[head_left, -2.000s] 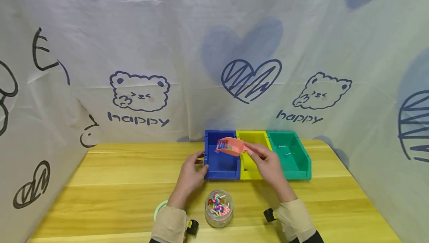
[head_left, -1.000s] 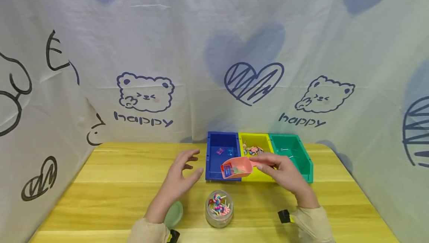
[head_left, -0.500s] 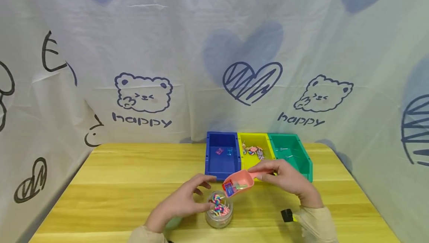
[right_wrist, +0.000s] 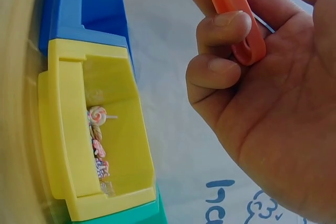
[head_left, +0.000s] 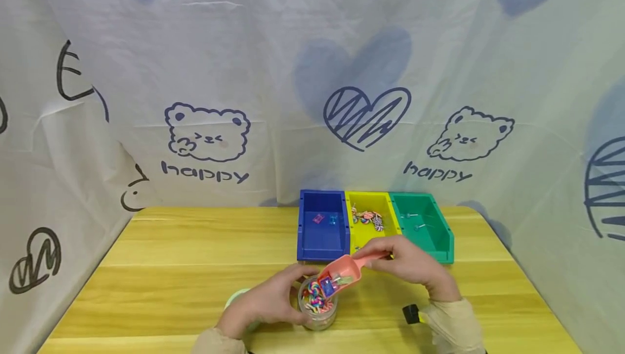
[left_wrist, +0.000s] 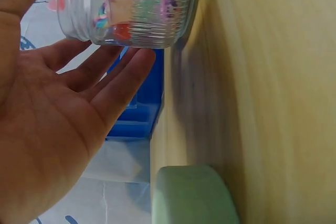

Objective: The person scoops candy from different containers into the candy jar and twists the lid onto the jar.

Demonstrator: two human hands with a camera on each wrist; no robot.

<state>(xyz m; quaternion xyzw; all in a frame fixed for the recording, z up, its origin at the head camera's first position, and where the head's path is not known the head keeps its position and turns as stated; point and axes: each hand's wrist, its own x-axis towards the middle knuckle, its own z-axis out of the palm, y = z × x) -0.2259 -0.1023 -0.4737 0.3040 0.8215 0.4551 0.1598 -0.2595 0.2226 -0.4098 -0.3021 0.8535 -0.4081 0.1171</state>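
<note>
My left hand [head_left: 270, 301] holds the clear glass jar [head_left: 319, 321] from its left side, thumb on the near side and fingers on the far side. Mini lollipops [head_left: 317, 297] fill the jar, and a pink clear piece shows through its wall in the left wrist view. The pink scoop [head_left: 348, 263] is in my right hand [head_left: 407, 264], fingers curled round its handle [right_wrist: 236, 19]. Its mouth tilts down over the jar's rim, with a blue wrapped-candy-shaped charm [head_left: 327, 287] and pale pieces still inside the scoop.
Behind the jar stand three joined bins: blue [head_left: 324, 244] with two small clear charms, yellow [head_left: 373, 199] with several lollipops, green [head_left: 441, 245] with small clear-headed sticks. A pale green lid [left_wrist: 194, 195] lies left of the jar, partly behind my left wrist. A printed curtain [head_left: 283, 72] hangs behind.
The scoop has come from over the blue bin toward me to the jar. My left hand has left the blue bin's side and taken hold of the jar. Charms now show in the blue bin.
</note>
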